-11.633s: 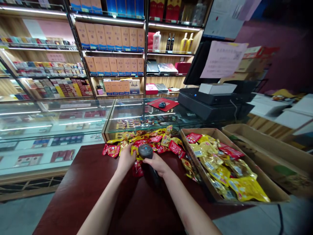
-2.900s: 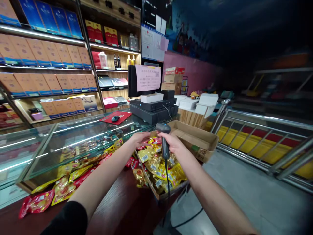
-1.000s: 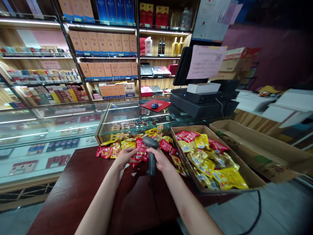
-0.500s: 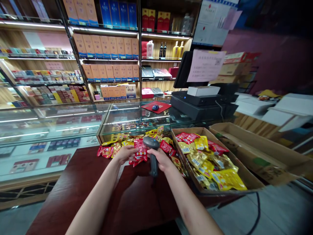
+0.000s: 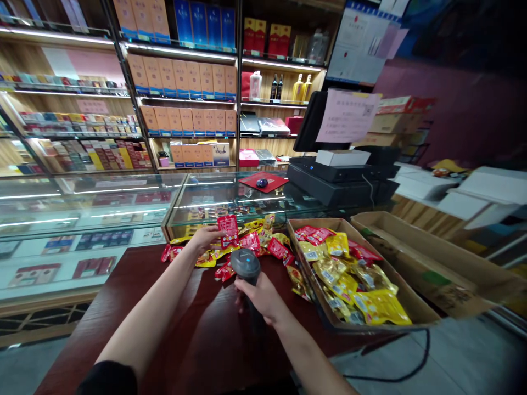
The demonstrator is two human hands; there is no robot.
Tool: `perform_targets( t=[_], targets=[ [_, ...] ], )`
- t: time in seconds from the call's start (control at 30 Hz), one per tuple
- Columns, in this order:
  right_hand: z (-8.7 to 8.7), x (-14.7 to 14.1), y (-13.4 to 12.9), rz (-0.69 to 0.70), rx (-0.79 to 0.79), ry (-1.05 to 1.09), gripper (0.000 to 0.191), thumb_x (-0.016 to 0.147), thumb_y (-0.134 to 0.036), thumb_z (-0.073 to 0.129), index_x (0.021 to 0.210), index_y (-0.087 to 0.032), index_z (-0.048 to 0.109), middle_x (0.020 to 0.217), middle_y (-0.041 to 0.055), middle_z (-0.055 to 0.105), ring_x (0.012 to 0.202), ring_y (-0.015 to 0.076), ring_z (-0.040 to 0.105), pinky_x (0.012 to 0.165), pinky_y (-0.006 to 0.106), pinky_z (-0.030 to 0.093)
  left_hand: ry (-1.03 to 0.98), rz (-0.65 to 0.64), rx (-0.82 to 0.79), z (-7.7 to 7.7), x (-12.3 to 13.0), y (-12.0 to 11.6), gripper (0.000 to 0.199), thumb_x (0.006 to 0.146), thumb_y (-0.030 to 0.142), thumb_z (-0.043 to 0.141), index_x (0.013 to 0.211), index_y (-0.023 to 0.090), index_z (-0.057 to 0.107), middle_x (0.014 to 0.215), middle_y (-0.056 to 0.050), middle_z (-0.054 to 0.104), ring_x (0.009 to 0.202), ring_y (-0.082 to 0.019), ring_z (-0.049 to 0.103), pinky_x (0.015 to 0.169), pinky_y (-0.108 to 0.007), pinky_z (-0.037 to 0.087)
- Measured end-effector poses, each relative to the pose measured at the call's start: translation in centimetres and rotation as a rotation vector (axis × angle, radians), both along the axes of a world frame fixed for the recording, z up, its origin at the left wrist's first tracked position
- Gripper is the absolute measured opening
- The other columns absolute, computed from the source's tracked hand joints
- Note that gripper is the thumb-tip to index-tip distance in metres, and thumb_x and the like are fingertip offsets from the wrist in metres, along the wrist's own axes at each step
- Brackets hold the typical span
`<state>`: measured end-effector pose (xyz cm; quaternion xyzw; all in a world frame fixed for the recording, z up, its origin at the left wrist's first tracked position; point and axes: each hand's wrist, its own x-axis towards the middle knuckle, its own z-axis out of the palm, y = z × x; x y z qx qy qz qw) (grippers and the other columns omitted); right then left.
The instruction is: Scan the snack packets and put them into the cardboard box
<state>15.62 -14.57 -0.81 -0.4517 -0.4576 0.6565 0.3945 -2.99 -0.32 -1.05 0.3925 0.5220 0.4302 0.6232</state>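
Observation:
Between the fingers of my left hand [image 5: 207, 240] is a red snack packet [image 5: 228, 230], lifted upright with its printed side facing me. My right hand [image 5: 259, 296] is wrapped around the handle of a dark grey barcode scanner [image 5: 246, 264], whose head points toward the packets. Behind both hands lies a loose pile of red and yellow snack packets [image 5: 281, 250] at the foot of the glass counter. One red packet [image 5: 224, 271] rests on the brown table just left of the scanner's head.
An open cardboard box [image 5: 424, 314] of yellow, gold and red packets stands to the right, with another cardboard box [image 5: 486, 269] beside it. The glass counter [image 5: 197, 203] carries a mouse [image 5: 262, 182] on a red mat and a monitor [image 5: 308, 123]. A black cable [image 5: 426, 351] hangs at the right.
My left hand has raised the red packet up and away from the scanner. My right hand has drawn the scanner back toward me and slightly left, now gripping it by its handle.

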Motion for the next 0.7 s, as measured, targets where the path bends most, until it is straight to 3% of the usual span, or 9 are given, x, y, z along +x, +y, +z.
perform_targets(
  t=[0.17,0.43,0.7],
  targets=[
    [0.4,-0.5,-0.1,-0.038,0.008,-0.06,0.017,0.066,-0.032,0.06,0.061,-0.016,0.054,0.04,-0.0051,0.048,0.033,0.009,0.045,0.035,0.021,0.036,0.0,-0.05,-0.002,-1.0,0.7,0.4,0.046,0.047,0.034,0.086,0.082,0.014,0.064,0.073,-0.004,0.068,0.06,-0.015,0.064,0.058,-0.03,0.056],
    [0.1,-0.7,-0.3,-0.047,0.011,-0.045,0.018,0.065,-0.033,0.059,0.061,-0.019,0.05,0.039,-0.0068,0.046,0.033,0.0095,0.043,0.035,0.022,0.036,0.019,-0.059,-0.02,-1.3,1.2,0.5,0.05,0.046,0.032,0.086,0.087,0.014,0.065,0.072,-0.003,0.068,0.057,-0.014,0.063,0.057,-0.029,0.055],
    [-0.3,-0.6,-0.3,-0.053,0.008,-0.048,0.017,0.067,-0.032,0.059,0.063,-0.018,0.051,0.039,-0.0066,0.047,0.033,0.0091,0.042,0.035,0.021,0.036,-0.007,-0.035,0.033,-1.6,1.6,0.3,0.042,0.052,0.026,0.083,0.088,0.011,0.069,0.073,-0.009,0.07,0.06,-0.017,0.064,0.055,-0.027,0.052]
  ],
)
